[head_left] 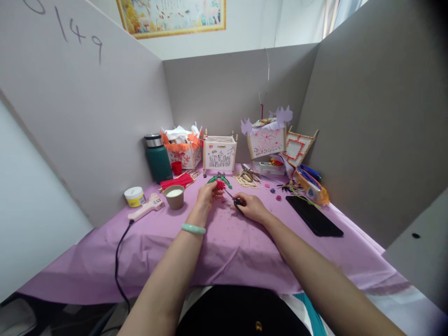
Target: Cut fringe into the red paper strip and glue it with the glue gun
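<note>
My left hand (pixel 207 196), with a green bangle (pixel 193 228) on the wrist, pinches a small red paper piece (pixel 220 185) above the purple table cover (pixel 224 252). My right hand (pixel 251 206) is closed around black-handled scissors (pixel 235 199), whose blades point up-left toward the red piece. Tiny red scraps lie on the cover under the hands. Green-handled pliers (pixel 220 178) lie just beyond my left hand.
A paper cup of white glue (pixel 174 196), a glue gun (pixel 146 207) with black cord, a yellow tub (pixel 135 196) and a green flask (pixel 158 158) stand at the left. Paper lanterns (pixel 220 153) line the back. A black phone (pixel 313 215) lies right. Grey partitions enclose the table.
</note>
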Action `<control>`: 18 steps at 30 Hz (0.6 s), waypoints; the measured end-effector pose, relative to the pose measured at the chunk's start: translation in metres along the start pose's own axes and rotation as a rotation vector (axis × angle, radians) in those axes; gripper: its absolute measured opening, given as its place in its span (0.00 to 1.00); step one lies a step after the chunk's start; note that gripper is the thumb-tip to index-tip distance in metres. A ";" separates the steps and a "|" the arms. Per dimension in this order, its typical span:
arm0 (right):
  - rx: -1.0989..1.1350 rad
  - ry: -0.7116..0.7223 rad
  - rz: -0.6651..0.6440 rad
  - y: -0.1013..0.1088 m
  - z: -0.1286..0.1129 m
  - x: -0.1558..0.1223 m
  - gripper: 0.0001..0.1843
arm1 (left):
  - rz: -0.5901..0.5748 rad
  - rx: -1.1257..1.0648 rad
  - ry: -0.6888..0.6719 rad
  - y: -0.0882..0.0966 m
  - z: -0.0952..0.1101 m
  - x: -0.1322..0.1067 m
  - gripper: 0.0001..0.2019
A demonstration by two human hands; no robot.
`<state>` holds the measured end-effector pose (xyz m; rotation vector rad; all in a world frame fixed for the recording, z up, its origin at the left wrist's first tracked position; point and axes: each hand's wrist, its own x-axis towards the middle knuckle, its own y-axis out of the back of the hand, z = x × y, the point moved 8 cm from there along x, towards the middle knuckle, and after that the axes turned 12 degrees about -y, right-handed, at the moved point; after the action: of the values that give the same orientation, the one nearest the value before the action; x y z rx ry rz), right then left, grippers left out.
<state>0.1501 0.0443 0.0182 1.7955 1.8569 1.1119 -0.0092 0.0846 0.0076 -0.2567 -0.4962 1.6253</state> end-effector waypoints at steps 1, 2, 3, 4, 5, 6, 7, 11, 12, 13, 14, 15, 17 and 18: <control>0.000 -0.001 -0.002 0.000 0.000 0.000 0.17 | -0.004 0.006 -0.002 0.000 0.000 0.000 0.05; -0.003 -0.001 -0.005 0.000 0.000 0.000 0.17 | -0.009 0.014 -0.007 0.000 0.000 0.000 0.05; -0.005 0.000 -0.006 0.000 0.000 0.000 0.17 | -0.016 0.024 -0.015 -0.001 0.001 0.000 0.06; -0.006 0.001 -0.006 0.000 0.000 0.000 0.17 | -0.021 0.035 -0.025 -0.001 0.001 -0.001 0.06; -0.007 0.005 -0.006 0.000 0.000 0.000 0.17 | -0.027 0.046 -0.035 -0.001 0.002 -0.001 0.06; -0.007 0.007 -0.004 0.000 0.000 0.000 0.17 | -0.036 0.056 -0.043 -0.002 0.002 -0.001 0.06; -0.008 0.007 -0.003 0.000 0.000 0.001 0.17 | -0.045 0.063 -0.050 -0.003 0.002 -0.001 0.06; -0.013 0.011 -0.006 0.000 0.001 0.001 0.16 | -0.057 0.070 -0.062 -0.003 0.002 -0.001 0.06; -0.013 0.013 -0.006 0.000 0.000 0.001 0.16 | -0.054 0.071 -0.064 -0.003 0.003 -0.001 0.06; -0.014 0.014 -0.007 0.000 0.000 0.001 0.16 | -0.052 0.072 -0.064 -0.003 0.003 -0.001 0.06; -0.014 0.014 -0.008 0.000 0.000 0.001 0.16 | -0.051 0.072 -0.064 -0.003 0.003 -0.001 0.06; -0.015 0.013 -0.008 0.000 0.000 0.001 0.16 | -0.051 0.071 -0.064 -0.003 0.003 -0.001 0.06; -0.017 0.012 -0.006 0.000 0.000 0.002 0.16 | -0.051 0.072 -0.062 -0.003 0.004 -0.002 0.06; -0.017 0.011 -0.005 0.000 0.000 0.002 0.16 | -0.054 0.071 -0.061 -0.004 0.004 -0.002 0.06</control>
<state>0.1501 0.0461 0.0183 1.7781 1.8516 1.1343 -0.0075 0.0823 0.0123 -0.1396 -0.4868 1.5982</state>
